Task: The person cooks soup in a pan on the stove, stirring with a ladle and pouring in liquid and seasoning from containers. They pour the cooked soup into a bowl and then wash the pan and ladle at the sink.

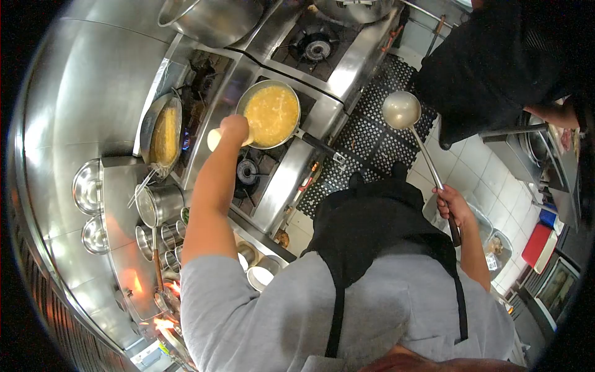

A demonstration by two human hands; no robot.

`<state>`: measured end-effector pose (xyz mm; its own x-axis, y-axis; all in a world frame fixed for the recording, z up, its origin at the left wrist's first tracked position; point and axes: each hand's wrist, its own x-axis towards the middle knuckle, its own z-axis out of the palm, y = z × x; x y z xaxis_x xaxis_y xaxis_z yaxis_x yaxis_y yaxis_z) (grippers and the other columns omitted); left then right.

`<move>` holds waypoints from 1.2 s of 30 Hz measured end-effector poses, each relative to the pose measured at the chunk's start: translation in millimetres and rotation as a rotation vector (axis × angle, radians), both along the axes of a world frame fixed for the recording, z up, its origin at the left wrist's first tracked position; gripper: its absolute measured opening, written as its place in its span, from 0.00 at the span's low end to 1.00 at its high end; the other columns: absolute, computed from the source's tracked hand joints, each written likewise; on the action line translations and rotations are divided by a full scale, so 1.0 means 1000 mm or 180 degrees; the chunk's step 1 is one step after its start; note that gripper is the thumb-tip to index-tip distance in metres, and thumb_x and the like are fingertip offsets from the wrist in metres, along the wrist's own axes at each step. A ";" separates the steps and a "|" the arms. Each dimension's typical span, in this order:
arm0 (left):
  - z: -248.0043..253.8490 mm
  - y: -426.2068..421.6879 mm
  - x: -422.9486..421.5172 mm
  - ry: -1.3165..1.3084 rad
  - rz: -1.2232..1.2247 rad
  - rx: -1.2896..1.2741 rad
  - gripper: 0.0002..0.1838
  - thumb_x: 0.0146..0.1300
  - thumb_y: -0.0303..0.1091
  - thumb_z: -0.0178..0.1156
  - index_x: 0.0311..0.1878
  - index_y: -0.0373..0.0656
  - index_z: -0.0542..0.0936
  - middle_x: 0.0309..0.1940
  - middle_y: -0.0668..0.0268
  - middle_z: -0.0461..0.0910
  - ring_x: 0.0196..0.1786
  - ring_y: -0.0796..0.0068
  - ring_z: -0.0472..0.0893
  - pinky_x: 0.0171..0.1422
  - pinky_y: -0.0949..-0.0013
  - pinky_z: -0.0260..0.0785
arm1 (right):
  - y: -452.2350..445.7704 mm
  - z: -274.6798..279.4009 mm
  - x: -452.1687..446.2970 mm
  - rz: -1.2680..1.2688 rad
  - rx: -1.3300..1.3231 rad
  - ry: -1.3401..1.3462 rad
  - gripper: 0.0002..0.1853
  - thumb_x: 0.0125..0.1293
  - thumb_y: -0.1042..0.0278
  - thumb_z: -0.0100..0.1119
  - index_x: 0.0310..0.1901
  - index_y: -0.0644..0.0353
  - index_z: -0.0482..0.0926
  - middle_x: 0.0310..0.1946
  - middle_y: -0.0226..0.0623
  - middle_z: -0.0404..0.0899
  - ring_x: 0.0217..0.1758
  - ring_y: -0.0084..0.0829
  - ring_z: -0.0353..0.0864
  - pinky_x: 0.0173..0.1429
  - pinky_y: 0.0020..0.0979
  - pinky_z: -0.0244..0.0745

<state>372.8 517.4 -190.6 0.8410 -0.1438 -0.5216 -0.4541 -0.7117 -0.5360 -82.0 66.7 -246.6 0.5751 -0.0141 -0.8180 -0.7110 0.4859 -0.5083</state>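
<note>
My left hand (234, 129) is closed around a pale cream-coloured container (214, 140), whose exact kind I cannot make out. It is held at the left rim of a frying pan (298, 102) on the stove. Yellow, soupy liquid (271, 116) with whitish bits fills the pan, and its black handle (319, 146) points toward the stove's front edge. My right hand (452, 208) grips the dark end of a long-handled ladle (426, 152). The ladle's round metal bowl (401, 110) is out over the floor, away from the stove, with something pale and shiny in it.
A wok (147, 136) with yellow contents stands behind the frying pan. Several metal pots (155, 206) line the back left, and flames (164, 323) rise lower down. A person in black (489, 74) stands at upper right. A perforated mat (365, 133) covers the floor.
</note>
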 end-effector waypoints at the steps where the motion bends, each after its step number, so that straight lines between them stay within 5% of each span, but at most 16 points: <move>1: 0.004 -0.006 -0.005 0.0058 0.0052 -0.0058 0.13 0.59 0.31 0.58 0.45 0.45 0.86 0.48 0.60 0.84 0.52 0.60 0.84 0.52 0.62 0.77 | -0.001 0.002 0.000 0.0011 -0.0004 0.0022 0.10 0.74 0.60 0.49 0.47 0.55 0.72 0.20 0.22 0.64 0.14 0.14 0.56 0.14 0.20 0.55; 8: -0.017 0.021 -0.014 -0.0421 0.1183 -0.1624 0.25 0.47 0.39 0.69 0.51 0.42 0.82 0.49 0.52 0.82 0.54 0.54 0.81 0.55 0.58 0.75 | -0.019 0.001 -0.005 0.0123 -0.0117 -0.0005 0.10 0.72 0.59 0.51 0.47 0.55 0.72 0.20 0.22 0.64 0.14 0.14 0.57 0.14 0.20 0.55; 9: -0.031 0.035 -0.022 -0.0551 0.1413 -0.2196 0.33 0.42 0.43 0.72 0.55 0.42 0.78 0.50 0.50 0.81 0.54 0.51 0.80 0.57 0.57 0.74 | -0.024 -0.001 -0.002 0.0143 -0.0139 -0.0023 0.10 0.72 0.59 0.51 0.47 0.55 0.72 0.20 0.22 0.64 0.14 0.15 0.57 0.14 0.20 0.55; 14: -0.077 0.045 -0.075 -0.1877 0.2351 -0.4657 0.36 0.47 0.37 0.72 0.60 0.40 0.72 0.50 0.54 0.81 0.53 0.58 0.81 0.58 0.60 0.72 | -0.062 -0.005 0.002 0.0637 -0.0227 -0.0161 0.11 0.73 0.59 0.51 0.48 0.54 0.73 0.20 0.23 0.65 0.15 0.16 0.58 0.16 0.20 0.54; 18: -0.040 0.018 -0.118 -0.2170 0.2346 -0.7359 0.30 0.56 0.30 0.68 0.61 0.37 0.69 0.52 0.60 0.78 0.51 0.68 0.78 0.57 0.65 0.71 | -0.107 -0.008 0.019 0.1159 -0.0118 -0.0229 0.10 0.73 0.58 0.51 0.48 0.54 0.73 0.19 0.23 0.64 0.14 0.15 0.58 0.15 0.20 0.53; 23: 0.019 -0.003 -0.207 -0.3024 0.1777 -0.8669 0.33 0.60 0.39 0.67 0.65 0.41 0.64 0.54 0.60 0.75 0.54 0.62 0.78 0.58 0.57 0.73 | -0.141 0.024 0.078 0.2091 -0.0034 -0.0416 0.11 0.73 0.58 0.51 0.49 0.55 0.72 0.20 0.22 0.64 0.14 0.14 0.58 0.14 0.18 0.54; 27: 0.036 -0.021 -0.336 -0.3940 0.1816 -0.8836 0.38 0.54 0.45 0.73 0.63 0.40 0.66 0.52 0.62 0.76 0.54 0.65 0.77 0.59 0.59 0.73 | -0.121 0.068 0.126 0.2308 0.0482 -0.0408 0.11 0.74 0.61 0.48 0.50 0.56 0.72 0.19 0.23 0.63 0.13 0.15 0.58 0.14 0.20 0.54; 29: 0.028 -0.027 -0.415 -0.4424 0.2371 -0.8350 0.39 0.50 0.45 0.75 0.61 0.39 0.67 0.51 0.62 0.76 0.52 0.65 0.78 0.58 0.60 0.74 | -0.104 0.072 0.148 0.2669 0.0661 -0.0449 0.11 0.74 0.61 0.47 0.50 0.56 0.72 0.18 0.23 0.63 0.13 0.15 0.57 0.13 0.20 0.53; 31: 0.035 -0.044 -0.501 -0.5096 0.3274 -0.7072 0.41 0.46 0.35 0.77 0.62 0.38 0.66 0.52 0.63 0.76 0.53 0.70 0.76 0.60 0.63 0.71 | -0.092 0.059 0.173 0.3238 0.0773 -0.0446 0.13 0.75 0.59 0.46 0.51 0.57 0.72 0.17 0.23 0.62 0.12 0.16 0.57 0.13 0.20 0.52; 33: 0.049 -0.064 -0.583 -0.5548 0.3100 -0.6547 0.42 0.45 0.30 0.76 0.64 0.38 0.65 0.53 0.63 0.75 0.56 0.71 0.75 0.64 0.65 0.66 | -0.096 0.007 0.210 0.4168 0.1503 -0.0930 0.15 0.76 0.57 0.44 0.53 0.59 0.71 0.17 0.22 0.63 0.12 0.17 0.56 0.17 0.19 0.53; 36: 0.047 -0.105 -0.695 -0.6532 0.3908 -0.5089 0.43 0.43 0.34 0.77 0.63 0.37 0.67 0.54 0.61 0.74 0.57 0.68 0.74 0.65 0.64 0.66 | -0.120 -0.099 0.289 0.5404 0.0943 -0.1456 0.21 0.72 0.48 0.50 0.49 0.60 0.73 0.21 0.23 0.64 0.18 0.19 0.58 0.24 0.23 0.57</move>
<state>-322.5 412.4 -143.1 -0.0564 0.9804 0.1888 0.0377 -0.1868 0.9817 206.9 -53.5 -346.1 -0.0397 0.8822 -0.4692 -0.3213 -0.4559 -0.8300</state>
